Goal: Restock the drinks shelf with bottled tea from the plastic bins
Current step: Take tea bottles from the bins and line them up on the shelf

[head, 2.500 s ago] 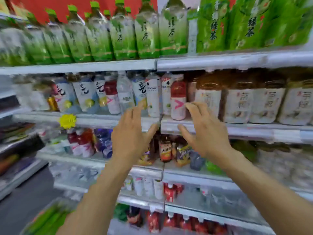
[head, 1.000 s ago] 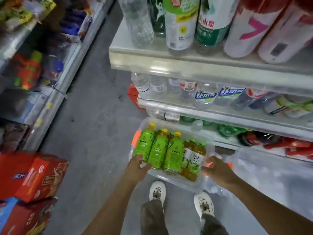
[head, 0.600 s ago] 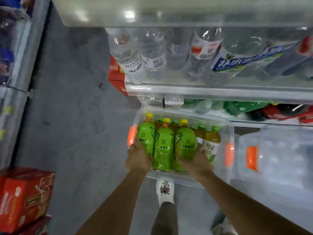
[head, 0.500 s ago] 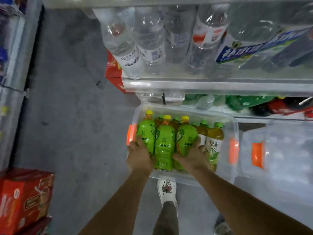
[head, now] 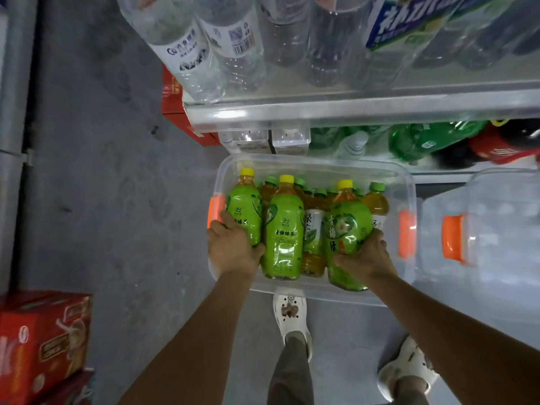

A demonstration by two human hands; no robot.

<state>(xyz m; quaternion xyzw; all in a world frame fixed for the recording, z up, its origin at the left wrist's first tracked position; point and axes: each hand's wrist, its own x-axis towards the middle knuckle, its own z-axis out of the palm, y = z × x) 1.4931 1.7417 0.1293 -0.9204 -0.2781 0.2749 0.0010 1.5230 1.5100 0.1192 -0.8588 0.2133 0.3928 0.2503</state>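
- The middle green tea bottle (head: 285,229) carries the label 青梅绿茶.
- The amber tea bottle (head: 313,229) behind it shows 绿茶.
- A water bottle (head: 233,45) on the shelf bears a barcode, digits too small to read.

head cam | looks steeply down | close over clear bin (head: 315,165) | shelf edge (head: 350,112) above

Greens, ambers and orange in a clear bin

3 yellow-capped bottles (head: 285,229) wear bright green labels with dark characters; green-capped bottles (head: 377,203) hold amber tea. The transparent bin (head: 321,166) has orange latches (head: 406,232). Red cartons (head: 43,343) sit on the grey floor (head: 102,171).
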